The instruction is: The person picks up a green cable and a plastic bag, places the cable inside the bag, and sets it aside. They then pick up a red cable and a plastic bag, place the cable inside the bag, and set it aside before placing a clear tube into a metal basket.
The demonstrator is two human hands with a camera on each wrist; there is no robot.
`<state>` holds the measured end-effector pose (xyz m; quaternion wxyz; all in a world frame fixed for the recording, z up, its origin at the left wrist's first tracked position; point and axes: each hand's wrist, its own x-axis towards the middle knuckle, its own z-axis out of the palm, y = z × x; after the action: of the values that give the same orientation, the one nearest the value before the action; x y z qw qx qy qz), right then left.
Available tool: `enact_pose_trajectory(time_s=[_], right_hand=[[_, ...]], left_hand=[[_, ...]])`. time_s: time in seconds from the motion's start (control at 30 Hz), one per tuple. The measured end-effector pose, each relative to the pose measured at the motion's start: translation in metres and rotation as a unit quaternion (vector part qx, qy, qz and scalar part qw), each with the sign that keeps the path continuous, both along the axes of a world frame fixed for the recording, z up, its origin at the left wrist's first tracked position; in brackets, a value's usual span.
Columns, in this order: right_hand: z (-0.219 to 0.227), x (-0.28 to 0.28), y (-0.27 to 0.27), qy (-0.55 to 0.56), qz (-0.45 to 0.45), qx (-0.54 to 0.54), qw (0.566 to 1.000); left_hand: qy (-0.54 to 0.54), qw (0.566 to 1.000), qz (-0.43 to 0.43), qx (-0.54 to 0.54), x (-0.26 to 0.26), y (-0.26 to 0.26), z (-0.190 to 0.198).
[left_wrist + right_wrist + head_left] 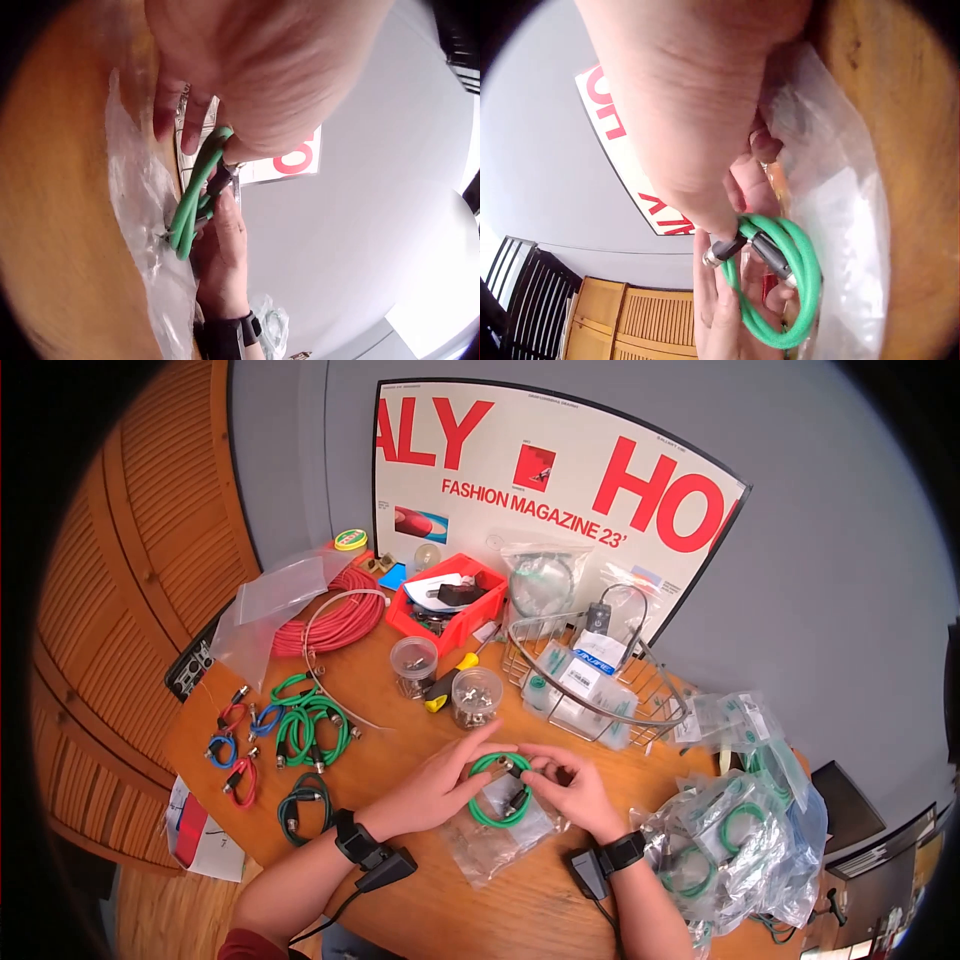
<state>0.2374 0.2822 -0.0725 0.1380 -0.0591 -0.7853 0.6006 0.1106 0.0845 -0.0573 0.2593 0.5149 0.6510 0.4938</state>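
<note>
A coiled green cable (497, 823) with black connectors (771, 255) is held up between both hands over a clear plastic bag (470, 860). My left hand (432, 788) holds the coil's left side, its thumb along the loop and the other fingers stretched out behind. From the right, my right hand (575, 788) pinches the coil near one connector, with thumb and index finger close to the metal end. In the left wrist view the green loops (196, 191) stand edge-on between the two hands. The bag lies flat on the wooden table.
Several coiled green, blue and red cables (310, 730) lie at left. Behind the hands stand two clear tubs (476, 698), a screwdriver (452, 682), a red bin (480, 615) and a wire basket (640, 715). Bagged cables (740, 840) pile up at right.
</note>
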Motion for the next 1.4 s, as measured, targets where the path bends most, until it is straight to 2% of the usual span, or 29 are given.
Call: enact_pose_trajectory(time_s=[0.03,0.1,0.13,0.2,0.23,0.27,0.33,0.37,0.4,0.47,0.6,0.77,0.87,1.0,1.13,1.17,1.2,1.27,1.33,1.4], right_hand=[[-0.002,0.000,0.002,-0.031,0.005,-0.012,0.999],[-0.006,-0.001,0.005,-0.012,-0.002,-0.056,0.998],[-0.007,-0.002,0.007,0.009,-0.009,-0.099,0.995],[-0.010,-0.004,0.010,0.022,-0.025,-0.124,0.992],[-0.010,-0.003,0.012,0.027,-0.048,-0.132,0.990],[-0.010,-0.003,0.013,0.032,-0.069,-0.139,0.987],[-0.009,-0.003,0.014,0.031,-0.074,-0.155,0.985],[-0.009,-0.003,0.014,0.028,-0.082,-0.166,0.982],[-0.009,-0.002,0.014,0.025,-0.091,-0.179,0.979],[-0.009,-0.002,0.014,0.038,-0.085,-0.178,0.980],[-0.009,-0.001,0.015,0.055,-0.062,-0.170,0.982],[-0.009,-0.002,0.016,0.091,-0.090,-0.208,0.970],[-0.007,-0.002,0.016,0.101,-0.092,-0.223,0.965],[-0.002,-0.001,0.014,0.102,-0.055,-0.208,0.971],[-0.004,0.000,0.015,0.106,-0.059,-0.210,0.970],[-0.006,0.000,0.015,0.106,-0.076,-0.212,0.969],[-0.007,0.000,0.014,0.107,-0.094,-0.213,0.967],[-0.011,0.000,0.016,0.090,-0.097,-0.201,0.970],[-0.013,0.000,0.016,0.073,-0.101,-0.189,0.974],[-0.013,-0.002,0.015,0.050,-0.104,-0.185,0.976]], left_hand=[[0.026,0.998,0.037,0.033,0.003,0.000,-0.002],[0.060,0.982,0.138,0.116,0.011,0.002,-0.004],[0.059,0.982,0.137,0.115,0.009,0.000,0.000],[0.149,0.981,0.125,0.013,0.008,-0.009,0.015],[0.091,0.991,0.082,-0.049,0.014,-0.011,0.023],[0.089,0.992,0.080,-0.050,0.019,-0.010,0.023],[0.167,0.978,-0.021,-0.122,0.028,-0.011,0.019],[0.245,0.966,-0.007,-0.080,0.030,-0.010,0.012],[0.245,0.966,-0.008,-0.080,0.031,-0.011,0.010],[0.314,0.949,0.021,-0.014,0.030,-0.013,0.007],[0.294,0.955,-0.027,-0.039,0.020,-0.013,0.002],[0.276,0.955,-0.100,-0.044,0.014,-0.010,0.000],[0.286,0.956,-0.051,-0.027,0.025,-0.011,0.014],[0.318,0.945,-0.053,-0.050,0.019,-0.011,0.006],[0.317,0.939,-0.130,-0.031,0.016,-0.012,0.002],[0.321,0.932,-0.164,-0.024,0.016,-0.012,0.003],[0.322,0.932,-0.163,-0.024,0.015,-0.012,0.005],[0.375,0.895,-0.231,-0.066,0.013,-0.015,0.008],[0.376,0.901,-0.214,-0.044,0.017,-0.015,0.011],[0.331,0.936,-0.118,-0.026,0.021,-0.012,0.017]])
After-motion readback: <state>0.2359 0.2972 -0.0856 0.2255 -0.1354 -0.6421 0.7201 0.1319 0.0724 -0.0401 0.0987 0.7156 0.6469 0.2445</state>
